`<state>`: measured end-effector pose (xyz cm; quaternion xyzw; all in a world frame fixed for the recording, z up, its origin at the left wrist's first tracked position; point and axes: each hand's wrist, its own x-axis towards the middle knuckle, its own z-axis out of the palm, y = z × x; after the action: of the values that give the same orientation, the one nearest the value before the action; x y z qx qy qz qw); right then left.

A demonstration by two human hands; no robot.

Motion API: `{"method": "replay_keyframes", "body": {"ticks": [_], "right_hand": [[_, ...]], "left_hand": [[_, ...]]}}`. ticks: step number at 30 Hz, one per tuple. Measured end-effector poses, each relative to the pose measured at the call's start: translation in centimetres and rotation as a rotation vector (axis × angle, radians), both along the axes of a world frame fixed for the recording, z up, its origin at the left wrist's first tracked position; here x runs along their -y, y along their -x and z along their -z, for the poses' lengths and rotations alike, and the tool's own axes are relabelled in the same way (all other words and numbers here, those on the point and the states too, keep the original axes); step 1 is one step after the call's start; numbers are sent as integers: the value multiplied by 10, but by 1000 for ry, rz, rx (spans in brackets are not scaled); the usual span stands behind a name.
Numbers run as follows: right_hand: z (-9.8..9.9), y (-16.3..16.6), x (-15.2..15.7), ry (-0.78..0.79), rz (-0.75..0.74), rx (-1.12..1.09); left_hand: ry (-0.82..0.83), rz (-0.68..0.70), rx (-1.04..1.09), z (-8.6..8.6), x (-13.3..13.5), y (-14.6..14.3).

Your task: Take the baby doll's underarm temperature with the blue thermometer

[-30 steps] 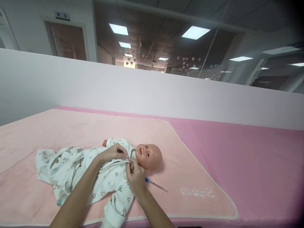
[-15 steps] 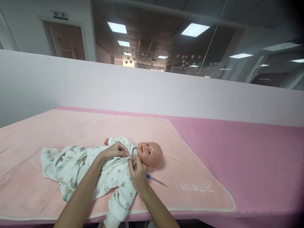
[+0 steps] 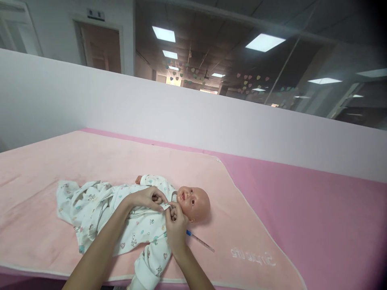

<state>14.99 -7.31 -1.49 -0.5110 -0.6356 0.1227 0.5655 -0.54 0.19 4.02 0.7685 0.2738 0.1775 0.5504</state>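
Observation:
A baby doll [image 3: 197,204] lies on its back, head toward the right, dressed in a white printed baby outfit [image 3: 145,231]. At the doll's neck, my left hand [image 3: 151,198] pinches the edge of the outfit's front opening. My right hand [image 3: 175,219] grips the same edge from the collar side, fingers curled, close to the doll's chin. A small bit of the fabric edge shows between my fingertips; whether a snap is there is too small to tell. Beside my right wrist lies a thin clear thermometer-like stick with a blue end [image 3: 201,242].
A peach blanket [image 3: 242,213] with white lettering spreads under the doll, over a pink table cover [image 3: 332,225]. A low white wall [image 3: 181,117] stands behind the table, with a window above it.
The view has tilted and shifted slightly. Both hands stay at the collar; my left fingers have moved closer to the right ones, and the fabric edge between them is lifted.

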Motion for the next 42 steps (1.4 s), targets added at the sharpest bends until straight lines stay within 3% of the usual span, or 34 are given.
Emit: {"method": "replay_keyframes", "body": {"ticks": [11, 17, 38, 42], "right_hand": [[-6, -3, 3, 95, -50, -34], [-13, -5, 7, 131, -79, -32], [-8, -5, 3, 66, -1, 147], [-8, -4, 2, 72, -12, 92]], "left_hand": [[-134, -95, -90, 3, -1, -6], [-71, -118, -66, 1, 0, -5], [2, -156, 33, 7, 0, -3], [9, -159, 47, 5, 1, -3]]}}
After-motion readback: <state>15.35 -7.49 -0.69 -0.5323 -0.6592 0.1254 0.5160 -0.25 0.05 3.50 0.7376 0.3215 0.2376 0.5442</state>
